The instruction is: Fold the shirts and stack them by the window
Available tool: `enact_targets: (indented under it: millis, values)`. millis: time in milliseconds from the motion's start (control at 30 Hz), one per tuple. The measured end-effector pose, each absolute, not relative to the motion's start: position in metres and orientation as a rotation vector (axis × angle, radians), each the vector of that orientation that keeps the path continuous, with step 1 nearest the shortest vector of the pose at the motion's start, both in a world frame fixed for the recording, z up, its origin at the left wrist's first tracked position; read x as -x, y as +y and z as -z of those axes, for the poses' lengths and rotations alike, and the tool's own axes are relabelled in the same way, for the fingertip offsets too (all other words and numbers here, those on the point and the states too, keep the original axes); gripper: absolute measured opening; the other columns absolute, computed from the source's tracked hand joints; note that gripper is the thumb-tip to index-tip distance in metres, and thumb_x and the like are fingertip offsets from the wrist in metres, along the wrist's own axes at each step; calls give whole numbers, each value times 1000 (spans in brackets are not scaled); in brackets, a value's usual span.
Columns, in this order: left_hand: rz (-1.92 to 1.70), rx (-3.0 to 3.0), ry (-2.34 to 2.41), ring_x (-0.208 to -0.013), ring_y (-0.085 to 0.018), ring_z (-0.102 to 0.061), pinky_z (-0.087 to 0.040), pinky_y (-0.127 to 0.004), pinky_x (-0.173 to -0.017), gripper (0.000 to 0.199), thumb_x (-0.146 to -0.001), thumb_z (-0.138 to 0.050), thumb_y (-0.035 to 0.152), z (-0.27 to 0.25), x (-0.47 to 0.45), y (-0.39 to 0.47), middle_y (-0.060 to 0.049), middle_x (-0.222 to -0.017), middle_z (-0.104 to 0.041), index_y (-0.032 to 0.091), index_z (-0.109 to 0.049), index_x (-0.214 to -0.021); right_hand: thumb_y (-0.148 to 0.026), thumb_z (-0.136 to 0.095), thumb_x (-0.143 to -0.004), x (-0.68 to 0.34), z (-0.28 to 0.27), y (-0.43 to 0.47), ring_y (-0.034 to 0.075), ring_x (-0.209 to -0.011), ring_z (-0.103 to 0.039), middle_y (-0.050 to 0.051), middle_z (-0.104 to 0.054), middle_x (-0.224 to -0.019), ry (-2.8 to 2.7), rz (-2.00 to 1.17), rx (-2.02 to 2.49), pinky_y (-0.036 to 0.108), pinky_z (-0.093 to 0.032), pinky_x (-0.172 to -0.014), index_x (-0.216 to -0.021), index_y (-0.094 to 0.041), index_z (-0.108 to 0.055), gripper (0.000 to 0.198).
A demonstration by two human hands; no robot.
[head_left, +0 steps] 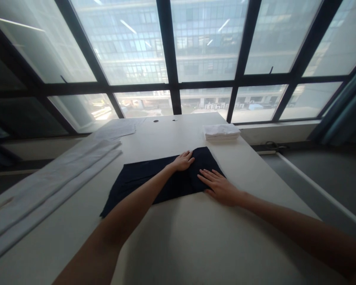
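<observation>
Apparently smooths navy-blue rectangular fabric (180, 185), central on white flat-topped table (166, 140), with flat, ungrasping left hand (183, 161) at its one o'clock and right hand (218, 186) at three, seemingly needing even pressure next.

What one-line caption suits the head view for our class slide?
Left hand and right hand rest on dark cloth atop a white table.

One navy cloth (180, 183), one folded stack (221, 132)
</observation>
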State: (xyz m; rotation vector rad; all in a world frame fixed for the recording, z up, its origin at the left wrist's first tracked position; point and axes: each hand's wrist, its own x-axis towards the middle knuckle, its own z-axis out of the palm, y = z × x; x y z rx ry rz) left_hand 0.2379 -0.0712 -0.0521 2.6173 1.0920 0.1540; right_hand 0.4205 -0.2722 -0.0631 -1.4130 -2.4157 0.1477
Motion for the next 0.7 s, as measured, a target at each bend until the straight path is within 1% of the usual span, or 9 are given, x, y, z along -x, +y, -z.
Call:
enact_targets:
  millis: [100,167,233,300,367,400,500,600,700]
  values:
    - [-54,-2652,1053,-153,-30,-21,-22,-39,-121,55,-102,-43,43,46,-221,-80,-14,-163,-31,14,-47,-149,-28,-52,-98,-453,54,-268,21,-151,-27,0,-31,-163,-2474,-282,1286,47,-17,-125,-156,-33,-36,60]
    - [3,-2673,1083,-150,-34,-29,-27,-41,-119,48,-99,-48,43,40,-216,-84,-15,-157,-43,17,-58,-138,-30,-56,-96,-473,48,-266,22,-149,-31,-1,-37,-160,-2444,-367,1252,48,-18,-125,-152,-35,-42,59]
    - [5,-2679,1161,-142,-36,-42,-33,-43,-116,43,-99,-47,41,33,-220,-84,-17,-144,-57,16,-65,-129,-38,-55,-96,-485,44,-264,25,-146,-38,0,-47,-154,-2358,-476,1225,50,-21,-124,-145,-32,-54,49]
    - [-76,-2687,1207,-140,-33,-45,-32,-42,-117,43,-102,-40,37,25,-233,-83,-17,-140,-60,17,-64,-132,-45,-41,-101,-487,44,-260,27,-139,-48,3,-59,-144,-2173,-569,1243,52,-28,-121,-134,-27,-65,45]
    - [-200,-2758,1059,-145,-28,-38,-25,-38,-121,46,-103,-35,32,23,-253,-82,-13,-151,-50,19,-54,-143,-44,-28,-104,-481,49,-253,28,-133,-55,6,-67,-134,-1906,-508,1353,52,-36,-116,-129,-24,-70,53]
    - [-239,-2800,938,-148,-26,-34,-23,-37,-122,48,-103,-34,32,24,-264,-82,-10,-156,-44,19,-49,-148,-43,-27,-103,-476,52,-249,28,-132,-56,7,-67,-133,-1794,-424,1425,51,-38,-115,-131,-23,-69,54]
    - [-202,-2875,689,-152,-25,-24,-18,-43,-124,52,-104,-33,36,37,-288,-78,-8,-162,-35,19,-40,-154,-40,-39,-99,-461,67,-240,29,-140,-47,11,-56,-146,-1769,-168,1622,51,-34,-117,-141,-19,-60,51]
    - [-141,-2825,862,-154,-28,-18,-17,-49,-123,57,-105,-27,43,51,-296,-68,-8,-166,-25,20,-33,-157,-40,-44,-99,-448,77,-246,29,-149,-31,14,-39,-159,-2034,-48,1737,54,-23,-122,-147,-16,-52,55]
    - [-101,-2724,1051,-154,-31,-17,-18,-52,-121,63,-104,-24,50,57,-295,-56,-10,-168,-19,19,-25,-160,-45,-40,-102,-433,78,-264,29,-153,-20,16,-30,-162,-2167,-8,1754,55,-16,-123,-153,-14,-43,60]
